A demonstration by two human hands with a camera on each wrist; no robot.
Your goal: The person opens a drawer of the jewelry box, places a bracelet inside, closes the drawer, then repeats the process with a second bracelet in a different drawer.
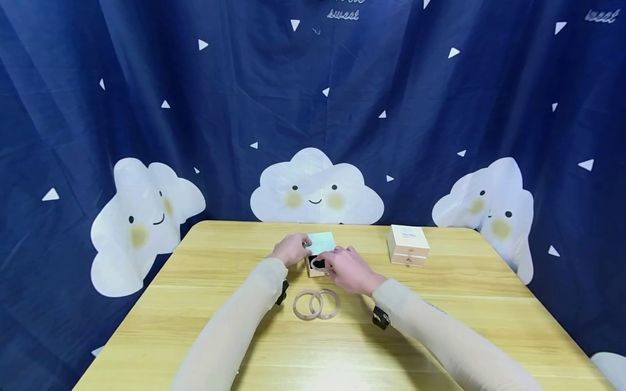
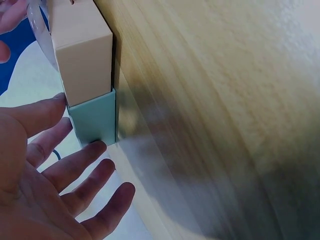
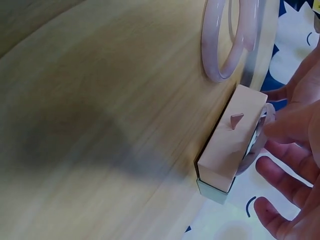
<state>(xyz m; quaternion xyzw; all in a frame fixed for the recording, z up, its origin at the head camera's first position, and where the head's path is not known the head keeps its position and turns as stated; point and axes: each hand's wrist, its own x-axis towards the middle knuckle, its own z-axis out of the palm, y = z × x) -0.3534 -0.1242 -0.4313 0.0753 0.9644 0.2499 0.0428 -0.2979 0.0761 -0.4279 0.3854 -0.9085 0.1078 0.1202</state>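
Note:
A small mint-green box (image 1: 321, 242) has its pale pink drawer (image 3: 227, 142) pulled out toward the near side, with a dark lining inside. My left hand (image 1: 291, 249) holds the green box at its left side, thumb on the top and fingertips along the edge. Over the drawer, my right hand (image 1: 351, 270) pinches a translucent pale bangle (image 3: 257, 148) between thumb and fingers. The bangle stands tilted, partly in the drawer; its lower part is hidden. Nearer the body, two pinkish bangles, one on the left (image 1: 300, 314) and one on the right (image 1: 336, 307), lie overlapping.
A cream and pink box (image 1: 408, 245), its drawer closed, stands at the back right of the wooden table (image 1: 489, 304). Behind the table's far edge hangs a dark blue curtain (image 1: 225, 119) with white smiling clouds.

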